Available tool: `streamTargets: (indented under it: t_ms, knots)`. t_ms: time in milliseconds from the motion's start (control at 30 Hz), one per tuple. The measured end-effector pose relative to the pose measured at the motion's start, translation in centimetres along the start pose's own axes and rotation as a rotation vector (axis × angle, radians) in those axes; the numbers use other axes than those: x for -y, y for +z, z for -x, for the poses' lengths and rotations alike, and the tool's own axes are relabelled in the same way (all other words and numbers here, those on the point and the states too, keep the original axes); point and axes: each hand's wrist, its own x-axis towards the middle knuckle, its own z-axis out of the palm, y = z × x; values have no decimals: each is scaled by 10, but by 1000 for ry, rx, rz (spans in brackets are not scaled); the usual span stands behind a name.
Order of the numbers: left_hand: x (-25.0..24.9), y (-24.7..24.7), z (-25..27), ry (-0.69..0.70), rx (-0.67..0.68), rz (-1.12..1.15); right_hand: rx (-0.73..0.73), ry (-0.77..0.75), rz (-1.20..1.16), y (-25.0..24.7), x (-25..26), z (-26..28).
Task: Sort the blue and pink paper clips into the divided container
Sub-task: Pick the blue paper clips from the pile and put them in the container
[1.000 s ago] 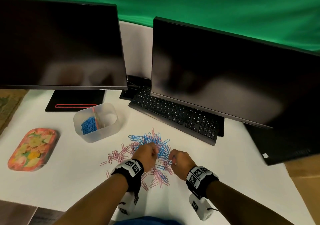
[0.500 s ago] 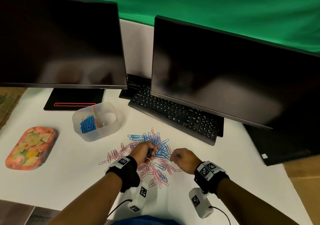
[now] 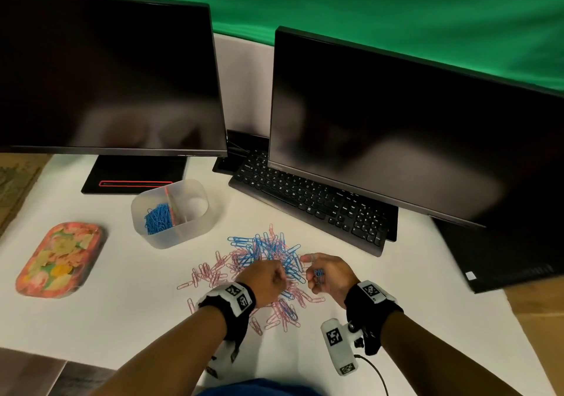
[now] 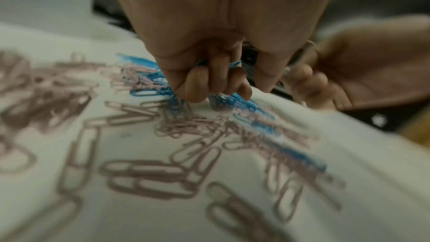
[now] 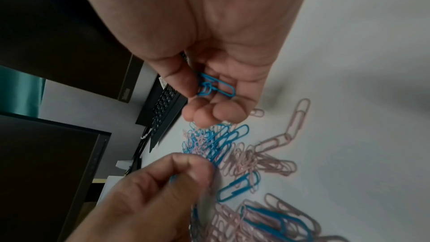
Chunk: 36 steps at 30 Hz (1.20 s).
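Note:
A mixed pile of blue and pink paper clips (image 3: 268,252) lies on the white table in front of me. My left hand (image 3: 268,276) is down in the pile with curled fingers (image 4: 216,80) that grip several blue clips (image 4: 232,64). My right hand (image 3: 320,273) hovers just right of the pile, palm turned up, and holds a few blue clips (image 5: 214,86) under its thumb. The translucent divided container (image 3: 174,212) stands to the upper left. Its left compartment holds blue clips (image 3: 157,217); nothing shows in the right compartment.
Two dark monitors (image 3: 106,71) (image 3: 412,126) and a black keyboard (image 3: 311,203) stand behind the pile. A floral tray (image 3: 59,258) lies at the far left. The table edge runs along the right, near a black monitor base (image 3: 503,255).
My right hand has turned palm up and lifted slightly with blue clips in it. My left hand has shifted right and closed deeper into the pile.

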Motion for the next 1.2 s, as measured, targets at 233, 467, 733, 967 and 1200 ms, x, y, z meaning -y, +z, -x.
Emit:
streamTargets:
  t_ms: [233,467,733,967,1200]
  knots:
    - [5,7,2,161,19,-317,2,9,-20,0,2,-4]
    - [10,5,2,103,-7,-194,-97,-150,579,3,-11,-22]
    - [12,-8,5,-8,-67,54,-134,-345,1329,19,-11,-9]
    - [14,-28,5,-190,-72,530,-121,-229,1339,20,-7,-20]
    - [14,-49,17,-316,-5,1071,21,-254,1123,19,-4,-13]
